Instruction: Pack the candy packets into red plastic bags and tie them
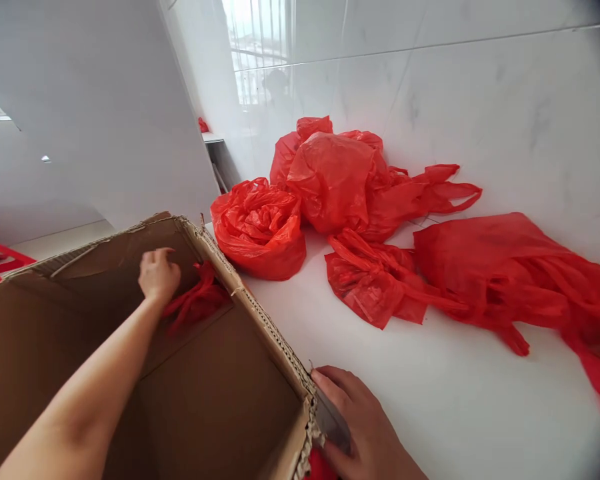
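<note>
My left hand [159, 273] is inside a large cardboard box [220, 387], near its far wall, with bent fingers and the thumb apart. Nothing shows in its grasp. Just below and to its right, a crumpled red plastic bag [200, 301] lies in the box. My right hand [363, 420] holds the box from outside at its near right corner, fingertips at the ragged rim. Between finger and thumb a dark grey surface shows; I cannot make out whether it belongs to the box. Something red [321, 465] shows below the thumb.
Right of the box, on a white surface [405, 400], lie a rounded red bag [260, 230], a heap of filled red bags [333, 177], a small knotted one [375, 280] and a flatter spread [500, 273]. Behind rises a glossy marbled wall [480, 100]. A red object [0, 257] stands far left.
</note>
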Motion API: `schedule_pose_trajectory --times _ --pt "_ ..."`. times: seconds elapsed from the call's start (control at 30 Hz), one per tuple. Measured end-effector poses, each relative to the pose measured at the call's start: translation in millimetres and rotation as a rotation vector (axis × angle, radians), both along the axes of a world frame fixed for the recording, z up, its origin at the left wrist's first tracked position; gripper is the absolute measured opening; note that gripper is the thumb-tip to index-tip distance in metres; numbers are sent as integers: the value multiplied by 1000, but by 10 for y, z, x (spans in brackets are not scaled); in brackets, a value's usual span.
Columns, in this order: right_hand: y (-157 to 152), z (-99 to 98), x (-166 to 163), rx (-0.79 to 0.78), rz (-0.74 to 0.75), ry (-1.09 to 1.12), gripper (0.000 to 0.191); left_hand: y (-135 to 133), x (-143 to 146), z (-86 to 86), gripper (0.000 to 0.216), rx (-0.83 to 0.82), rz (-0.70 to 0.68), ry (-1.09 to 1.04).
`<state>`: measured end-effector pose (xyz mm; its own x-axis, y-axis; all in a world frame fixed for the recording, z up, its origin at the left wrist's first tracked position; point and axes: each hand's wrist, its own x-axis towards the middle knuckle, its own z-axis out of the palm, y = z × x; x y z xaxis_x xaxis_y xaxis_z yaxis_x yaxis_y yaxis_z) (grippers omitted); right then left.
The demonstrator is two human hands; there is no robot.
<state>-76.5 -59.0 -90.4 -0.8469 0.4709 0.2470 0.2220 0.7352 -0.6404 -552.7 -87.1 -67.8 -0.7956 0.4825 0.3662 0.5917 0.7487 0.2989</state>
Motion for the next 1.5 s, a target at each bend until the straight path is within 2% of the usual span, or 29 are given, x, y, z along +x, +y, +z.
schedule_pose_trajectory --times 0.1,0.17,0.2,0.23,0.27,0.3,0.33,0.37,0.4,0.43,0.47,0.53,0.6,0.7,0.8,0.87,0.93,1.03,1.1,1.17,1.23,1.3,1.37,1.43,1.5 --pt "-26 82 -12 -62 -6 -20 85 105 182 457 38 230 17 161" --pt "-36 113 -19 -79 -9 -14 81 254 480 728 40 365 -70 222" --pt "-40 120 -22 -80 -10 -8 79 349 694 844 40 433 -159 254" --pt "-41 124 -25 -79 -11 0 78 453 946 947 40 530 -321 287" --pt "-43 123 -27 -77 -12 10 77 567 1228 1034 38 610 -521 324" --pt "-43 120 -28 -73 -10 19 78 688 1525 1104 35 623 -736 369" --pt "-43 116 -28 -68 -8 27 79 817 1824 1155 33 535 -945 402" --pt "-42 112 -27 -61 -6 34 79 954 2108 1186 32 436 -1085 418" --pt "-41 108 -26 -53 -4 40 80 1099 2366 1195 32 311 -1214 432" --pt "-40 105 -25 -46 -4 44 79 1251 2588 1185 36 112 -1333 452" --pt "-38 102 -26 -40 -4 46 79 1408 2770 1158 41 -67 -1391 464" --pt "-33 100 -29 -32 -8 46 79 1722 3017 1072 58 -366 -1406 462" --pt "-24 98 -37 -28 -9 44 79 2004 3149 979 66 -518 -1395 448" --pt "-11 96 -46 -21 -6 43 81 2287 3266 891 50 -590 -1453 433" --pt "-7 97 -43 -17 -9 34 79 2360 3364 907 30 -652 -1530 390" --pt "-10 98 -37 -19 -12 27 78 2298 3387 996 21 -661 -1554 343" --pt "-13 99 -29 -19 -13 25 76 2145 3337 1164 16 -622 -1545 286" --pt "-11 99 -14 -16 -7 34 75 1733 3091 1543 18 -514 -1487 183" --pt "-8 99 -4 -19 0 44 76 1348 2825 1816 29 -429 -1421 23" --pt "-9 101 6 -29 1 59 75 903 2498 2027 44 -277 -1279 -489" --pt "-14 101 15 -42 0 76 72 435 2132 2109 59 -125 -1063 -944" --pt "-22 98 21 -48 -5 89 70 -5 1760 2033 63 -59 -827 -1164" --pt "-30 93 25 -40 -6 100 70 -357 1422 1806 72 -52 -699 -1273" --pt "-33 86 23 -27 -3 113 70 -585 1149 1462 76 -175 -607 -1350" --pt "-32 81 16 -23 -5 122 68 -682 952 1041 72 -348 -543 -1340"
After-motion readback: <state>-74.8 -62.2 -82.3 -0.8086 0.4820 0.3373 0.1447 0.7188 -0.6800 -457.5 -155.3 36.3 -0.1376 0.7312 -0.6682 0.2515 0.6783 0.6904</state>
